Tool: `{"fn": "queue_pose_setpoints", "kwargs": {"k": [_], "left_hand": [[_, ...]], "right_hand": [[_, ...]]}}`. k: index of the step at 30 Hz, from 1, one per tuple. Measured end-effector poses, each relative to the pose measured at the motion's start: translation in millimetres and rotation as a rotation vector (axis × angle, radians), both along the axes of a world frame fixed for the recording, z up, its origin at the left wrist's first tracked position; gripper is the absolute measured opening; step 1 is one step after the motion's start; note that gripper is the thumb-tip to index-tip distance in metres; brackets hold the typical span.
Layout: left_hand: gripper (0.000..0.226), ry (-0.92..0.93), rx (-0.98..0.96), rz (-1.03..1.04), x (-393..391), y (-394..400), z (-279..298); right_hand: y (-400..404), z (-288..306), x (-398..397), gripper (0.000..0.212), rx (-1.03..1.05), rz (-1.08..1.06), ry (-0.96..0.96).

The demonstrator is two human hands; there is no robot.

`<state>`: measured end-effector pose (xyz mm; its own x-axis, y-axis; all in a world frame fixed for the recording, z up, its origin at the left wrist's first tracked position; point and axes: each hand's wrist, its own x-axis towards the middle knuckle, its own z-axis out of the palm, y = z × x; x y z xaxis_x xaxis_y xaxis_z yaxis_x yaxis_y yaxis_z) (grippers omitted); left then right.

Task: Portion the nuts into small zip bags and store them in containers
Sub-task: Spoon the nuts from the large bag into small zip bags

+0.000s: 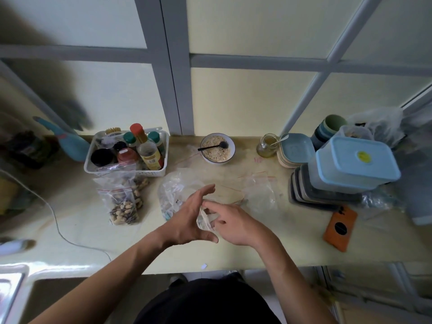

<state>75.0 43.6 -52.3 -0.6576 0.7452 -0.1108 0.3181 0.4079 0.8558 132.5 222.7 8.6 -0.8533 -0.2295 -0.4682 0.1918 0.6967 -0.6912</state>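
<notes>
We count two hands, left and right, one bowl with one black spoon, one jar, one white basket, one orange phone.
</notes>
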Motion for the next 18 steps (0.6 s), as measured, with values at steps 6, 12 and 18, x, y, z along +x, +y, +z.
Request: {"fn": "queue_pose_setpoints", "kwargs": {"k": [6, 12, 18], "left_hand": [[0.086, -0.030, 0.051, 0.201, -1, 11, -1], [0.058, 0.028, -0.059, 0.301, 1, 20, -4], [0.108, -0.197, 0.095, 0.201, 12, 33, 6]], "right_hand": [[10, -3, 0, 0.069, 0.038, 0.066, 0.064], [24, -15, -8, 0.024, 0.214, 0.117, 0.342], [43, -14, -12, 0.013, -0.151, -0.047, 0.381]]}}
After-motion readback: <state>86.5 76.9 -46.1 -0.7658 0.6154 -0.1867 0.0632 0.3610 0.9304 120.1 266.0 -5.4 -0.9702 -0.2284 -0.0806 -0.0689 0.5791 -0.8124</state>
